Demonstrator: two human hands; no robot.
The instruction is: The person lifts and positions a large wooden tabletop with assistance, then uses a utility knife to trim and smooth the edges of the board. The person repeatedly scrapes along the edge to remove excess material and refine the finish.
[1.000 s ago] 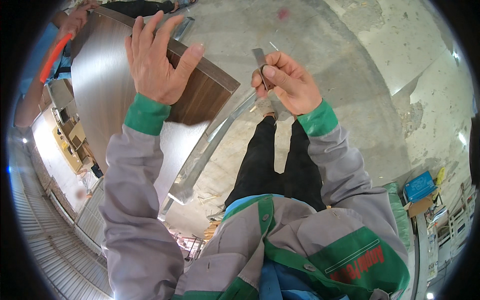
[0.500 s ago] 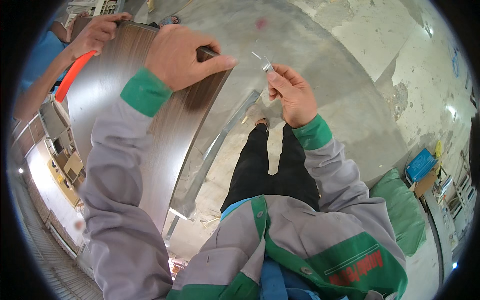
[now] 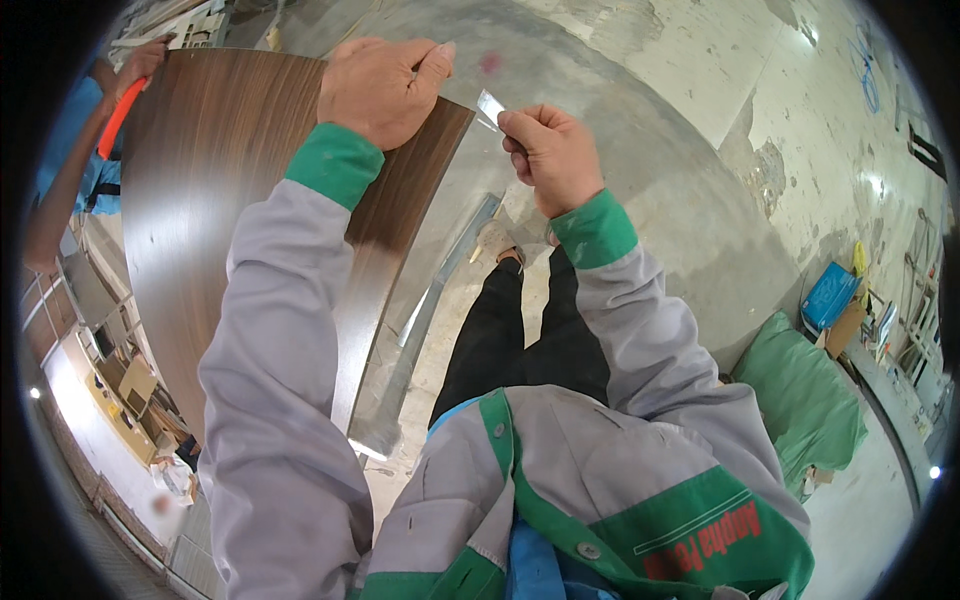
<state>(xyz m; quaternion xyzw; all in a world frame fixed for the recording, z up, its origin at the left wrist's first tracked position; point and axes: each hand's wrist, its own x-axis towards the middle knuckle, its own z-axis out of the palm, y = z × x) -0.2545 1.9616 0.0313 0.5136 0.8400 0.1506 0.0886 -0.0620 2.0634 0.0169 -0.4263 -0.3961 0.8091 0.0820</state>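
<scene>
My left hand point(image 3: 378, 92) is at the far edge of a dark wood-grain board point(image 3: 245, 130), close to its right corner. Its fingers are curled in and the thumb lies on top; whatever they grip is hidden. Just right of that corner, my right hand point(image 3: 555, 155) pinches a small flat shiny metal blade point(image 3: 489, 106) between thumb and forefinger. The blade points up and to the left, apart from the board.
At the far left, another person's hand point(image 3: 140, 65) is beside a curved orange-red strip point(image 3: 121, 118). A metal bar point(image 3: 425, 310) runs below the board's right side. On the right are a green sack point(image 3: 800, 400) and a blue box point(image 3: 830, 295).
My left hand has closed up and shifted slightly right and farther away. My right hand has moved left with the blade, which has turned. The other person's hand has drawn back left.
</scene>
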